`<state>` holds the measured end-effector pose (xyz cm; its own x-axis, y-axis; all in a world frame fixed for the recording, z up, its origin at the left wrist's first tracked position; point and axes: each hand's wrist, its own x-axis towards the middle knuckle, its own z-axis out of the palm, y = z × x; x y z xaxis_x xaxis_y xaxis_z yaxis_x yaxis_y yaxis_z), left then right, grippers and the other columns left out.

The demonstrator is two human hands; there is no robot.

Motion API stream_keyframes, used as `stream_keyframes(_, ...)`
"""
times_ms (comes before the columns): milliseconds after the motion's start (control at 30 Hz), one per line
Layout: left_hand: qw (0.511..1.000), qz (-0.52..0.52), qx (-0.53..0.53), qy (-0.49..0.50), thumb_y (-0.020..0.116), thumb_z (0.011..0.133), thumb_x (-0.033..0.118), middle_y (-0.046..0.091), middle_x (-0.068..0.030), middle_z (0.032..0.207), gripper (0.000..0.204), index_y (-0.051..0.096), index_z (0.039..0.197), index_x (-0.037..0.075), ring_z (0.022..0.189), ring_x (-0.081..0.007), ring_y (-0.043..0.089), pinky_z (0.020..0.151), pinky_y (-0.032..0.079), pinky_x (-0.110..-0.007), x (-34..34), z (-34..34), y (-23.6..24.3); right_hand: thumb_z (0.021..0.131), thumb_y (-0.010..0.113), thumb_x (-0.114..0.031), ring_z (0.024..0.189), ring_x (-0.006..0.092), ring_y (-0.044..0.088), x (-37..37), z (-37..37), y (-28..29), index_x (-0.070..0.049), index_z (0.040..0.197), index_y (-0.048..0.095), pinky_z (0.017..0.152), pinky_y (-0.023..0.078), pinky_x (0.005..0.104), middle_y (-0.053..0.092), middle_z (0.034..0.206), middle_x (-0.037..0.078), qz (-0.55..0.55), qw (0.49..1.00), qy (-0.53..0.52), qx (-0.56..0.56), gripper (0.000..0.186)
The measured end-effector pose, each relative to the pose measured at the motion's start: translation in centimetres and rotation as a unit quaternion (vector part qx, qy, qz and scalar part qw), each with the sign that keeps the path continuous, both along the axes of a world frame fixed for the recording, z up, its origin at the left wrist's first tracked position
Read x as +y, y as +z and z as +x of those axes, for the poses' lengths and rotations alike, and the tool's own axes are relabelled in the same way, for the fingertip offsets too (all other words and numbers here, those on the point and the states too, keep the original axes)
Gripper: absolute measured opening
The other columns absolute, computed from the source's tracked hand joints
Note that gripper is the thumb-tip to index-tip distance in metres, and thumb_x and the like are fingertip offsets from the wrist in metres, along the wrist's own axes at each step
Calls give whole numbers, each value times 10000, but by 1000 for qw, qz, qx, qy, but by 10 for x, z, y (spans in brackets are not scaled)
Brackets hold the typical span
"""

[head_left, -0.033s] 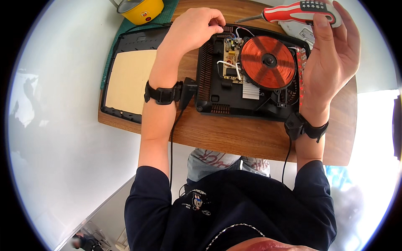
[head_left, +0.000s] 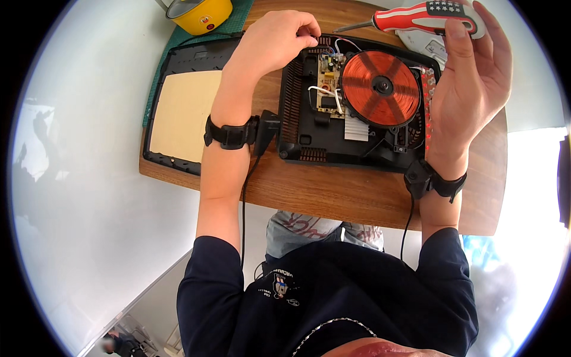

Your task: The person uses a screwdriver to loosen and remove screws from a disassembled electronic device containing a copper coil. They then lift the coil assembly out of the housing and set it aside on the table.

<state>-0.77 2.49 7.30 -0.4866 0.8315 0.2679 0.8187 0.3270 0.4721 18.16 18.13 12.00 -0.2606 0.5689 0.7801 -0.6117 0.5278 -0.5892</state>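
An opened induction cooker base (head_left: pixel 333 156) of black plastic lies on the wooden table, its copper coil (head_left: pixel 380 66) facing up. A circuit board (head_left: pixel 329 107) with white wires sits left of the coil. Over the base's far left corner, my left hand (head_left: pixel 275 43) is closed with its thumb and fingertips pinched; what they hold, if anything, is hidden. My right hand (head_left: pixel 473 89) is closed around the rear of a red and white screwdriver (head_left: pixel 410 18) with a dark star-patterned patch. The screwdriver is held above the far right side, its metal shaft pointing left.
To the left lies a black-framed cover panel (head_left: pixel 184 116) with a cream inside face, partly on a green cutting mat (head_left: pixel 239 18). A yellow pot (head_left: pixel 202 16) stands behind it. A whitish object (head_left: pixel 422 43) lies behind the base. Black cables hang from both wrist straps.
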Motion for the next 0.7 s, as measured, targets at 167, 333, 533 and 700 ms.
stream_keyframes(167, 996, 0, -49, -71, 732, 922, 147, 724, -59, 865, 183, 728, 1062, 30, 796, -165, 663, 747, 519, -303, 0, 6, 4, 981, 674, -42, 1104, 247, 683, -2, 3, -1, 26, 1349, 555, 953, 583, 343, 697, 1186, 194, 14, 999, 38, -5, 393)
stream_keyframes(333, 986, -17, -93, -135, 723, 925, 130, 740, -47, 894, 164, 735, 1054, 30, 831, -151, 677, 788, 531, -297, 0, 11, 10, 952, 706, -19, 1049, 225, 689, -5, 9, 0, 47, 1280, 596, 924, 592, 330, 693, 1154, 189, 35, 988, 134, -65, 353)
stream_keyframes(533, 959, 133, -230, -99, 694, 920, 72, 713, -37, 849, 114, 714, 988, -18, 783, -127, 648, 709, 515, -287, 2, 22, 34, 909, 733, 49, 1125, 200, 669, -32, 9, -7, 54, 1263, 605, 950, 575, 318, 685, 1214, 171, 26, 966, 181, -180, 376)
stream_keyframes(700, 920, 344, -190, -8, 663, 981, 75, 707, -23, 891, 110, 722, 1035, -1, 793, -70, 602, 722, 490, -226, 2, 24, 45, 898, 717, 83, 1088, 161, 684, -36, 5, -18, 23, 1221, 674, 870, 587, 294, 732, 1181, 117, 88, 944, 186, -256, 331)
